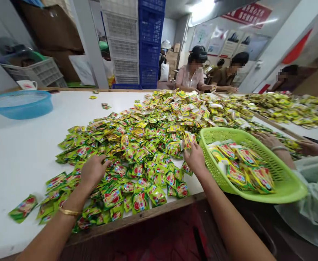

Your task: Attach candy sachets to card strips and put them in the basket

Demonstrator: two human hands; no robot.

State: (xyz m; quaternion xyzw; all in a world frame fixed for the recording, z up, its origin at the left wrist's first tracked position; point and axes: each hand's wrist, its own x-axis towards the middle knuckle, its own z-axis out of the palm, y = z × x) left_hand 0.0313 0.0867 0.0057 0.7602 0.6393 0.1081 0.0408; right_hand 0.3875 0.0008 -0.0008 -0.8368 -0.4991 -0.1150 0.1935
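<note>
A wide heap of small green and yellow snack packets (148,134) spreads over the white table. My left hand (93,170) rests at the heap's left side, its fingers bent in among the green packets; whether it pinches one is hidden. My right hand (195,157) is closed on a yellow packet (189,139) and holds it up at the heap's right side, beside the rim of a lime-green basket (284,194). Several yellow packets (247,156) with red pictures lie inside that basket.
A blue basin (31,112) and a white mug (27,85) stand at the far left. At right, another person's hand (273,141) reaches behind the basket. Co-workers (193,72) sit across the table. Stacked crates (150,43) rise behind. A wooden strip (137,218) edges the table.
</note>
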